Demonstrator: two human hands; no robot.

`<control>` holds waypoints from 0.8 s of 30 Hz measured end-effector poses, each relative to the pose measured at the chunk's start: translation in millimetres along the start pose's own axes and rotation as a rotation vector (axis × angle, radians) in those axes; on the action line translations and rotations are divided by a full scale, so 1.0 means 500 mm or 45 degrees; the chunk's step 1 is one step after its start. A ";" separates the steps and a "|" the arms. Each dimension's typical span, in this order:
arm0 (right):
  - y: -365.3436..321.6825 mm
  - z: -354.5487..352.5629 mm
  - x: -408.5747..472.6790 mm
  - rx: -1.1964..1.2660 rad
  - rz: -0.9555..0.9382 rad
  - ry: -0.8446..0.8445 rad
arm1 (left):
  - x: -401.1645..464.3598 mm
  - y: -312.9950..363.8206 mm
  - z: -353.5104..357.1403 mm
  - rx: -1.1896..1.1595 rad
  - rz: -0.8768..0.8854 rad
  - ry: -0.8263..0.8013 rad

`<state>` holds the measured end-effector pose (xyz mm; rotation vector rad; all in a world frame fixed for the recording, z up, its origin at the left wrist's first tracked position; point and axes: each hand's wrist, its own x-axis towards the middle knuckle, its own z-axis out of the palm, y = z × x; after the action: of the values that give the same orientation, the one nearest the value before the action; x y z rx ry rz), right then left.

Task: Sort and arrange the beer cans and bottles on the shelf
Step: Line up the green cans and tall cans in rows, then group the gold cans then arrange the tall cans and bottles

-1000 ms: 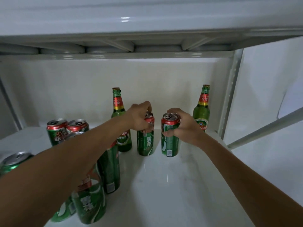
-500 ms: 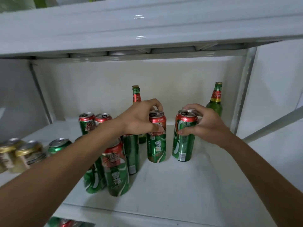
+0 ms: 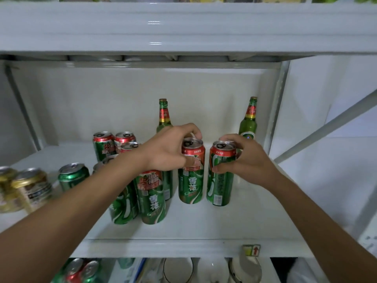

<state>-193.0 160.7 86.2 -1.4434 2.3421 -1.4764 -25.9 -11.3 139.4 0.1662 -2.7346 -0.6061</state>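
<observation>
The left hand (image 3: 169, 150) grips the red rim of a tall green can (image 3: 191, 172) at the middle of the frame, fingers curled over its top and thumb on its near side. Just to the right, the right hand (image 3: 244, 160) pinches the top of a second tall can (image 3: 221, 174), fingers round the far rim and thumb low on the front. Both cans stand upright on the white shelf (image 3: 204, 223), close beside each other.

Under the left forearm, lower centre-left, two more tall cans (image 3: 152, 199) stand side by side near the shelf's front edge. Behind them a cluster of short cans (image 3: 104, 146) sits toward the back, and a lone short green can (image 3: 72, 176) stands further left. Two gold-lidded jars (image 3: 30, 188) are at the far left edge.

At the back, one green bottle (image 3: 164, 115) rises behind the left hand and another bottle (image 3: 248, 119) stands upright near the right post. Below the shelf, more cans (image 3: 81, 270) show at the bottom left.
</observation>
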 end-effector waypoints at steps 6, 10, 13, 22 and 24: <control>-0.003 0.008 -0.028 0.022 0.043 -0.015 | -0.025 0.018 0.019 0.039 -0.016 -0.018; 0.004 0.023 -0.038 0.007 0.033 -0.054 | -0.031 0.009 0.027 0.082 -0.068 -0.037; 0.000 0.030 -0.037 -0.003 0.028 -0.055 | -0.033 0.000 0.026 0.137 -0.073 -0.064; -0.009 0.059 -0.044 -0.083 0.023 -0.023 | -0.021 0.010 0.012 0.346 -0.059 -0.278; -0.009 0.063 -0.046 -0.073 0.018 -0.038 | -0.015 0.014 0.008 0.395 -0.052 -0.314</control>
<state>-162.8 154.2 62.2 -1.4472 2.3912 -1.3857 -20.5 -1.9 136.7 0.2356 -3.0593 -0.2197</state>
